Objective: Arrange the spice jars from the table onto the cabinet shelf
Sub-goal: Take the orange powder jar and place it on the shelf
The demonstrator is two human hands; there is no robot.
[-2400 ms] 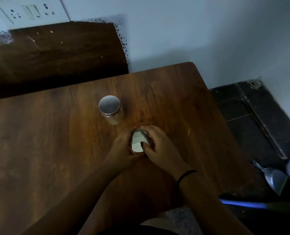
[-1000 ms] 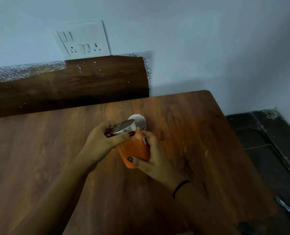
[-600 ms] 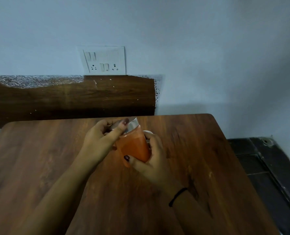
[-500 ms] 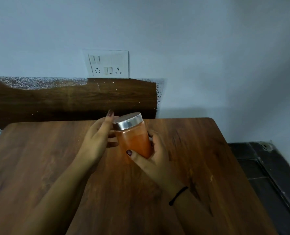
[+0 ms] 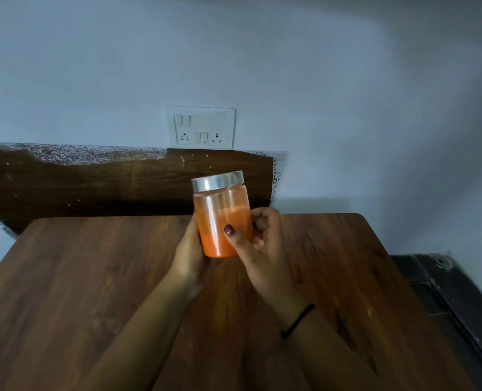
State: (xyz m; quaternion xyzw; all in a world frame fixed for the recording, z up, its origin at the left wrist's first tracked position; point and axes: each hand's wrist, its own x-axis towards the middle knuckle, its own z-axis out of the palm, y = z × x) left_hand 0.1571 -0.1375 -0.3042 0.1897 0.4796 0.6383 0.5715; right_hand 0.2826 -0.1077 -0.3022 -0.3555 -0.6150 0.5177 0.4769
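An orange spice jar [image 5: 220, 218] with a silver metal lid is held upright above the wooden table [image 5: 93, 277], near the middle of the view. My left hand [image 5: 187, 255] cups its lower left side and base. My right hand [image 5: 258, 246] grips its right side, with the thumb across the front. The second jar seen earlier on the table is hidden behind the hands and the held jar. No cabinet shelf is in view.
A dark wooden panel [image 5: 93, 184] runs along the wall behind the table. A white switch and socket plate [image 5: 203, 128] sits above it. Dark floor tiles [image 5: 445, 292] lie to the right of the table.
The orange jar has been lifted off the table and turned upright. My left hand slid from the lid down to the jar's side. The view tilted up toward the wall.
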